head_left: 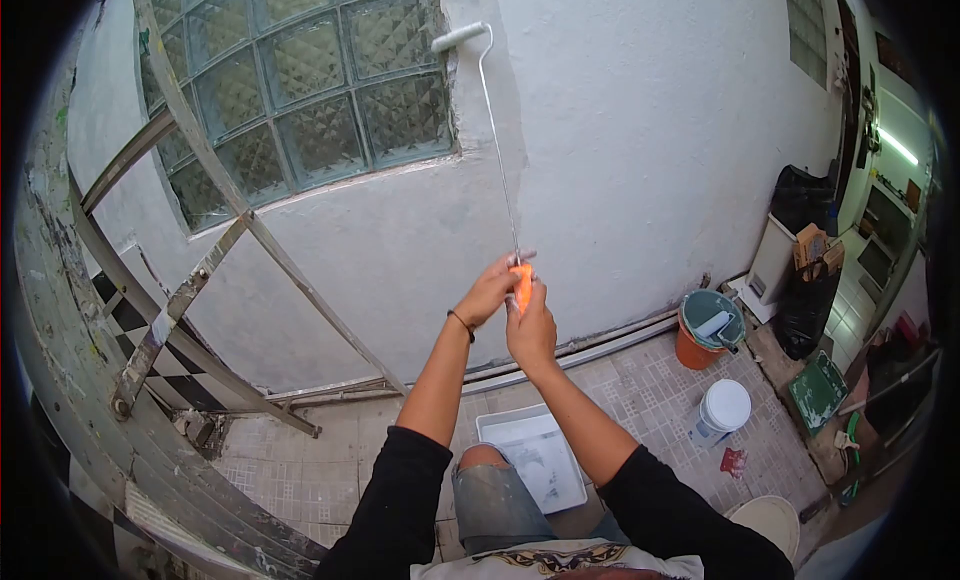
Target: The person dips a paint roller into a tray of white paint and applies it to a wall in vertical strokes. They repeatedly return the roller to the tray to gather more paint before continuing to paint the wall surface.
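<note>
Both my hands grip a paint roller (499, 145) by its orange handle (523, 288). My left hand (487, 288) closes around the top of the handle, where the thin metal rod enters it. Just below and to the right, my right hand (532, 330) wraps the lower part. The rod reaches up to a pale roller sleeve (459, 37), which lies at the wall (640, 150) beside the right edge of the glass block window (300, 75). A greyer, damp-looking strip runs down the wall near the sleeve.
On the tiled floor, a white paint tray (575, 485) lies by my knees. To the right stand an orange bucket (697, 352) with a small roller on top and a white lidded tub (725, 408). A metal ladder frame (215, 170) rises on the left. Black bags (808, 305) sit farther right.
</note>
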Action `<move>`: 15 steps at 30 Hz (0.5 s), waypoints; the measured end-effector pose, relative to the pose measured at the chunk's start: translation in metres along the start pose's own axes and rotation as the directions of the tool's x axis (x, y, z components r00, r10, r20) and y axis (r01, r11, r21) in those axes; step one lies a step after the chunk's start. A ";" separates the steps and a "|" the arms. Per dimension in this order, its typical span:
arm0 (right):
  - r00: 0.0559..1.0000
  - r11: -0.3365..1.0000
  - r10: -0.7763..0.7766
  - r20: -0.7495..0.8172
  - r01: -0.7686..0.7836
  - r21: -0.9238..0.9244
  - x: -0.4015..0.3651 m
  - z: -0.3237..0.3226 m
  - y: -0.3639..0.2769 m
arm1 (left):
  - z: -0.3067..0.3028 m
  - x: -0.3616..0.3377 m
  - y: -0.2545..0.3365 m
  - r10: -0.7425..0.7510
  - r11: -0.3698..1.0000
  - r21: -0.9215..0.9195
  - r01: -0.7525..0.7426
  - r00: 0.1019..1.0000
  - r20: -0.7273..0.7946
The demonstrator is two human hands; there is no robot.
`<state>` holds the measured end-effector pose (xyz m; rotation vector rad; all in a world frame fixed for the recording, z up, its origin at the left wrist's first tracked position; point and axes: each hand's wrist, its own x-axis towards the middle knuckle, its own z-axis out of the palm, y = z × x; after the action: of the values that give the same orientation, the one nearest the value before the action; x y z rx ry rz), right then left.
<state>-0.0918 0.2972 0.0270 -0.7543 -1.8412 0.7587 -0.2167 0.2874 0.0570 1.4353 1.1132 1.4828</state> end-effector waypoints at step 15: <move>0.996 0.995 -0.070 -0.046 0.073 0.069 0.052 0.005 -0.037 | -0.018 0.034 0.059 0.111 0.991 0.086 -0.103 0.990 -0.089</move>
<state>-0.1199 0.3134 0.0820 -0.6514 -1.7833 0.7507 -0.2345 0.2995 0.1242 1.5154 1.1812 1.6107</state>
